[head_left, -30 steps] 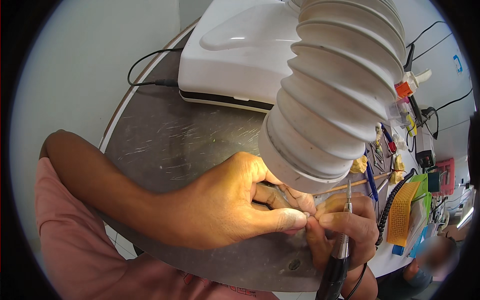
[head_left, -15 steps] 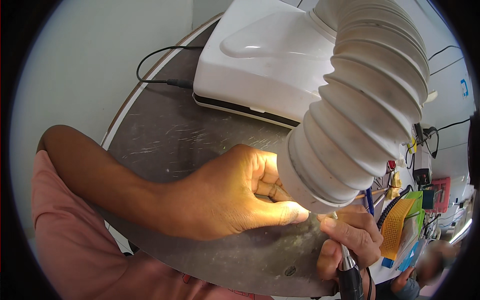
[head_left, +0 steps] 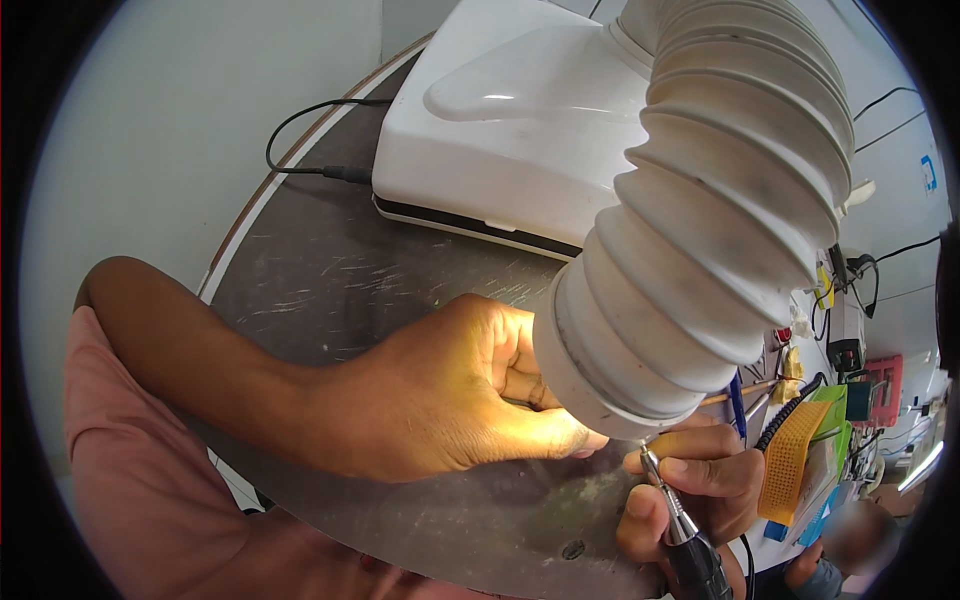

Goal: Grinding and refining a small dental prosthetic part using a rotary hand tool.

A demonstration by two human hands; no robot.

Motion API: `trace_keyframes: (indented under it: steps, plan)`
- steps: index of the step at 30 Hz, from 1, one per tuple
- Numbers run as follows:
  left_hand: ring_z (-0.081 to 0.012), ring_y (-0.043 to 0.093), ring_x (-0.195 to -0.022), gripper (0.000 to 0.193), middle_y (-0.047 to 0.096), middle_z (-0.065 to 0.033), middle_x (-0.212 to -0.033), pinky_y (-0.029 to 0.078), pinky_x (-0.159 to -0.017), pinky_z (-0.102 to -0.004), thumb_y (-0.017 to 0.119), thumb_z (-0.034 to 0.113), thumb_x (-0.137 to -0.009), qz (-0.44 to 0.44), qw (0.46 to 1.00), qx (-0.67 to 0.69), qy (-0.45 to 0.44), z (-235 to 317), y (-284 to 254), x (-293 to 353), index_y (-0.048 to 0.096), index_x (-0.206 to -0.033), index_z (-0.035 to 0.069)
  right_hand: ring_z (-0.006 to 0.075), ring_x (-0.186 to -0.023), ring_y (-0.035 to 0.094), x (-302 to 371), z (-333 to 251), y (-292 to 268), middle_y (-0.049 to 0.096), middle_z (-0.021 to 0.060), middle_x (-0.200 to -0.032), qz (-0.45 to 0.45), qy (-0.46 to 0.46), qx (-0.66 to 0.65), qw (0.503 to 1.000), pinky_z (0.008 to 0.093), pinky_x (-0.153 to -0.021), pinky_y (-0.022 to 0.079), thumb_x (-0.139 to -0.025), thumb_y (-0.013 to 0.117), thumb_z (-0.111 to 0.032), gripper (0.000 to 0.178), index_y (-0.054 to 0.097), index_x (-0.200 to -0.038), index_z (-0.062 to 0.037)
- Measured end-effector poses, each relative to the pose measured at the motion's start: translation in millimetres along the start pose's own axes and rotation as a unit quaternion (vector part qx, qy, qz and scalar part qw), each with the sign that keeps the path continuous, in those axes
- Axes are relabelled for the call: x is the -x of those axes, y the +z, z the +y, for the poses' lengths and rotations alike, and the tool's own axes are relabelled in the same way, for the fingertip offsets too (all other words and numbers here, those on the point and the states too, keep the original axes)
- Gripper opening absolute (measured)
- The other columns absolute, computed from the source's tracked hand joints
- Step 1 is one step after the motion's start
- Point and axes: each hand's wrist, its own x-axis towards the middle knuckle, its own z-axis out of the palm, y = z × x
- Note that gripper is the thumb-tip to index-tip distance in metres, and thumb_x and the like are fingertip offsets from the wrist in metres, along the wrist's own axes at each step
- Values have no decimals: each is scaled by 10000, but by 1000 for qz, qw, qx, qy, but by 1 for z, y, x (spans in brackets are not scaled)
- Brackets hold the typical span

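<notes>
My right hand grips a pen-like rotary handpiece with a silver nose and a black body. Its tip points up toward the hose mouth, near my left thumb. My left hand is closed over the dark table, its thumb drawn toward curled fingers under warm light. Whatever those fingertips pinch is hidden behind the rim of a ribbed white hose. The hose arches down in front of both hands, its open end just above the fingertips.
Behind the hands stands a white machine with a black cable plugged into its side. At the right lie an orange mesh basket, a green item and several tools. Another person sits at the far right.
The handpiece has swung to a more slanted angle, its silver nose showing more, and my right fingers have shifted along it. The hose and machine appear slightly further left in view.
</notes>
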Motion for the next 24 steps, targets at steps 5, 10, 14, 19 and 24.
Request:
trace_keyframes:
  steps: [5, 10, 14, 19, 24]
  plan:
    - [-98, 610, -937, 254, 669, -72, -1008, 491, -840, -251, 651, 43, -843, -7, 999, 24, -22, 4, 2, 0, 588, -1071, -50, 206, -815, 581, 3, 1, -1, 571, 123, -848, 0, -10, -19, 1000, 348, -821, 460, -818, 670, -98, 296, 438, -998, -57]
    - [-105, 608, -960, 262, 665, -77, -1025, 487, -857, -257, 643, 34, -846, -4, 999, 32, -17, 3, 1, 1, 578, -1086, -51, 218, -800, 601, 2, 7, 8, 590, 128, -833, 23, -35, -28, 999, 336, -799, 486, -807, 678, -91, 286, 475, -1001, -35]
    - [-106, 603, -974, 279, 660, -78, -1043, 482, -872, -260, 641, 31, -847, -20, 998, 50, -20, 3, 2, 0, 567, -1102, -54, 214, -753, 609, 1, 11, 10, 609, 130, -813, 56, -81, -36, 995, 322, -755, 505, -790, 684, -91, 276, 515, -993, -12]
    - [-108, 599, -985, 289, 659, -81, -1048, 476, -884, -260, 645, 28, -845, -17, 999, 30, -14, 5, 1, 1, 561, -1107, -59, 213, -726, 612, -2, 11, 3, 611, 127, -804, 16, -97, -3, 995, 319, -723, 512, -775, 692, -93, 283, 531, -991, -8]
    - [-111, 598, -993, 288, 659, -84, -1050, 475, -889, -262, 643, 24, -844, -19, 1000, 21, -13, 4, 1, 0, 559, -1107, -60, 210, -720, 612, -2, 12, 6, 607, 121, -777, 29, -96, -15, 995, 315, -718, 512, -768, 695, -90, 285, 532, -988, -10]
